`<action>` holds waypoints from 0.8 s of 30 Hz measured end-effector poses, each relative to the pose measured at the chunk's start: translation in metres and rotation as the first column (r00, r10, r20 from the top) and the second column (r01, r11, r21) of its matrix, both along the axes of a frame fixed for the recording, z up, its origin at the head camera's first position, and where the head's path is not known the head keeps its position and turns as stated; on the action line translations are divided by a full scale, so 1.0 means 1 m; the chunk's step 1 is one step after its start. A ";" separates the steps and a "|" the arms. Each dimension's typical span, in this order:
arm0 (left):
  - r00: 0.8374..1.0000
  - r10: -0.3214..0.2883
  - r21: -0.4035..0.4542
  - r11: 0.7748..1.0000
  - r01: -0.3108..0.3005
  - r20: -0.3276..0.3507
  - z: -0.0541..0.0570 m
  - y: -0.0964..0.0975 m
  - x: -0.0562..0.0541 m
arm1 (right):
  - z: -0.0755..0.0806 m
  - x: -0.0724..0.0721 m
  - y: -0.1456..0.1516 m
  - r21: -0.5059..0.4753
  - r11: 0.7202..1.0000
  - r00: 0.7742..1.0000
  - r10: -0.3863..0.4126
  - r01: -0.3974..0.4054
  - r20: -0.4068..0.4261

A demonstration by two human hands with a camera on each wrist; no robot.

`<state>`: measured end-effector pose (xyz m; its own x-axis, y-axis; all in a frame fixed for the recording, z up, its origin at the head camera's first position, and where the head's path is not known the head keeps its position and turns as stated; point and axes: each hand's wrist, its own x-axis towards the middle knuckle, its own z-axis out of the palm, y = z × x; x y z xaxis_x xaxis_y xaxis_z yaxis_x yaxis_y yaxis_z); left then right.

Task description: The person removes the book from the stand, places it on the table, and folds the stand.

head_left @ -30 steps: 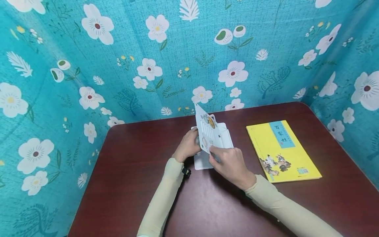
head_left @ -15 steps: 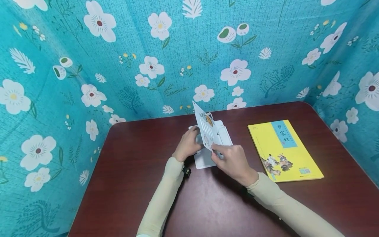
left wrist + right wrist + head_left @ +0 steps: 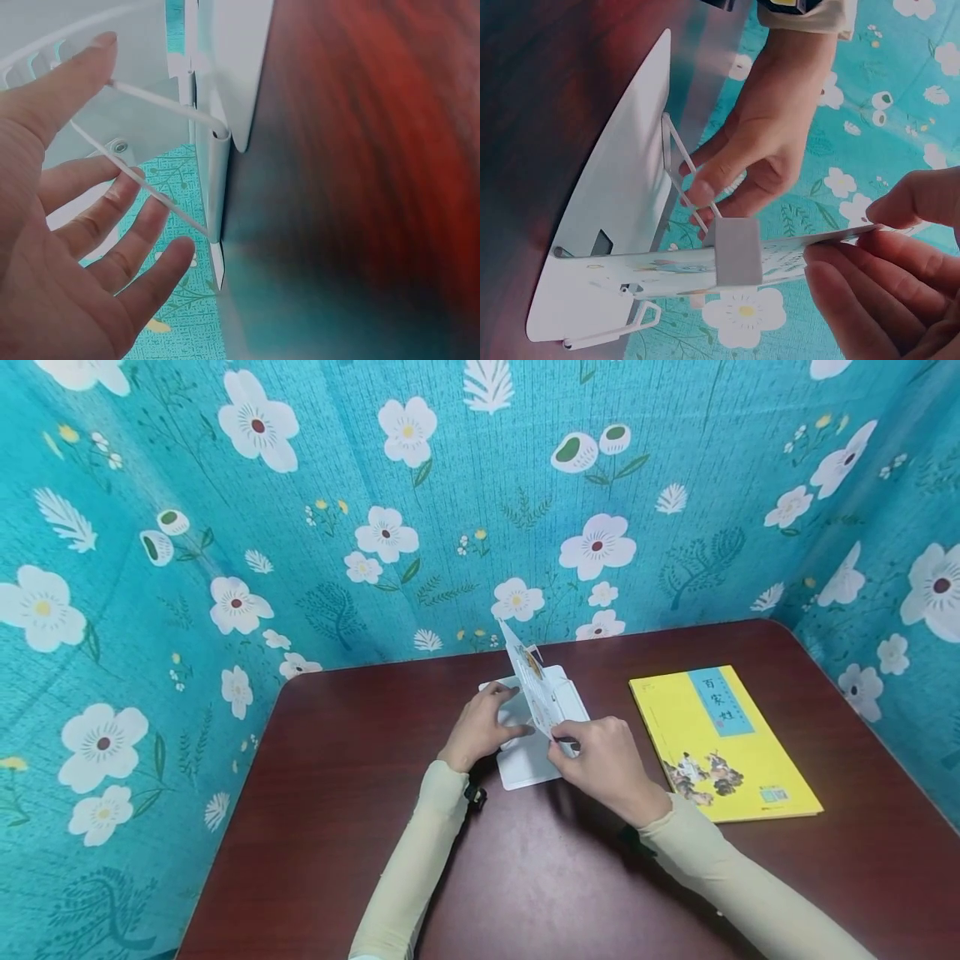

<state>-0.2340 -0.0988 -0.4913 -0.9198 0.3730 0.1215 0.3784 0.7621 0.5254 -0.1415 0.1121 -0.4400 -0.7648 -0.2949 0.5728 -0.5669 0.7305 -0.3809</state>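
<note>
A white folding book stand (image 3: 531, 768) with cartoon prints stands on the table between both hands. Its printed panel (image 3: 667, 270) is raised from the flat base, seen nearly edge-on. My right hand (image 3: 603, 760) pinches the panel's near edge between thumb and fingers. My left hand (image 3: 480, 727) is behind the panel with thumb and fingers spread apart. In the left wrist view, a thin wire prop (image 3: 165, 109) hinged on the base runs between thumb and fingers, fingertips right at the lower wire. A grey tab (image 3: 739, 251) sticks out from the panel.
A yellow book (image 3: 727, 743) with a blue title label lies to the right of the stand on the dark red table (image 3: 360, 752). Teal flowered cloth (image 3: 450, 485) hangs behind the table and at both sides. A small wire holder (image 3: 641, 319) juts from the stand.
My left thumb and fingers have spread wider apart, and the thumb now shows. The panel has swung a little to the right, more edge-on, with my right hand moving along.
</note>
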 end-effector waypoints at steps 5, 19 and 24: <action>1.000 -0.007 -0.010 1.000 0.007 0.014 -0.003 0.000 0.001 | 0.003 -0.002 0.004 -0.016 1.000 0.999 -0.019 0.020 0.028; 0.996 -0.045 -0.102 0.993 0.052 0.071 -0.006 -0.003 0.003 | 0.005 -0.001 0.006 -0.038 0.999 0.995 -0.028 0.032 0.091; 0.996 -0.052 -0.102 0.993 0.059 0.073 -0.005 -0.003 0.001 | 0.006 -0.003 0.007 -0.042 0.998 0.993 -0.035 0.040 0.111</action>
<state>-0.2328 -0.1022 -0.4965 -0.9023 0.4309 0.0152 0.3867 0.7930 0.4708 -0.1441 0.1188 -0.4341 -0.8339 -0.2413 0.4963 -0.4923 0.7316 -0.4716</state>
